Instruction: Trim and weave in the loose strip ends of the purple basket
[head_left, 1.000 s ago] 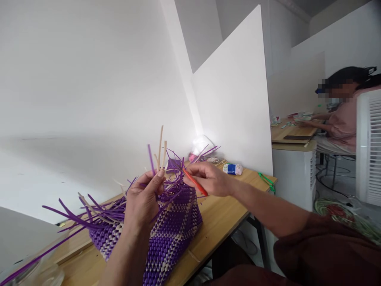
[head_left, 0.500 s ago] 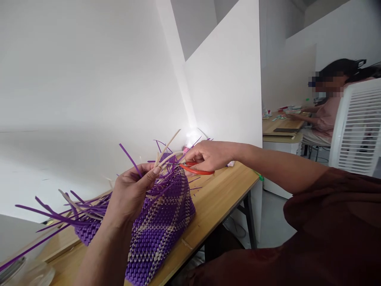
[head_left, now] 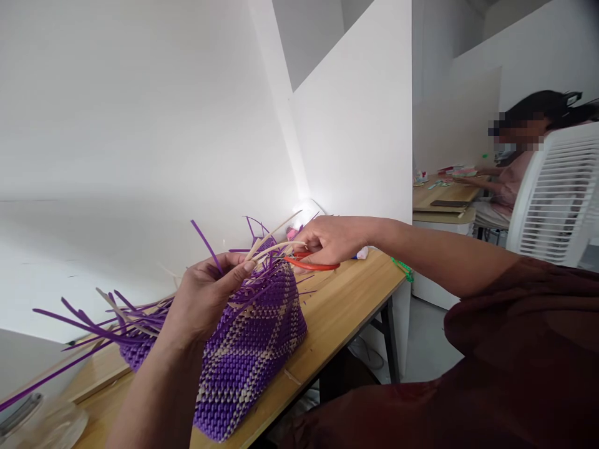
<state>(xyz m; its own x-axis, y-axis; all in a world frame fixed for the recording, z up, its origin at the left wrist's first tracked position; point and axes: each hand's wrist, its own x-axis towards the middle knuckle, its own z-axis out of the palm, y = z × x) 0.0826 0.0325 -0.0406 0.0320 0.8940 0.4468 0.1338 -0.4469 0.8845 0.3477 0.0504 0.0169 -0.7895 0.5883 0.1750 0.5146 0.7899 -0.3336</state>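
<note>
A woven basket [head_left: 253, 355] in purple and cream strips stands on the wooden table, with many loose strip ends sticking out along its top edge. Cream strips [head_left: 276, 247] are pinched between the thumb and fingers of my left hand [head_left: 206, 293] above the basket. My right hand [head_left: 325, 240] is closed around red-handled pliers or cutters [head_left: 316, 265]; their jaws point left among the strips and are partly hidden. Other purple strips [head_left: 84, 321] fan out to the left, beyond my left forearm.
A clear jar [head_left: 42, 421] sits at the table's left corner. White walls [head_left: 140, 125] stand close behind the table [head_left: 341, 299]. At right are a white fan [head_left: 552, 199] and, farther back, a person [head_left: 510, 187] seated at another table with small items.
The cream strip by my right hand now reaches farther right, across its fingers. Both hands stay in nearly the same place, and the whole view has shifted slightly.
</note>
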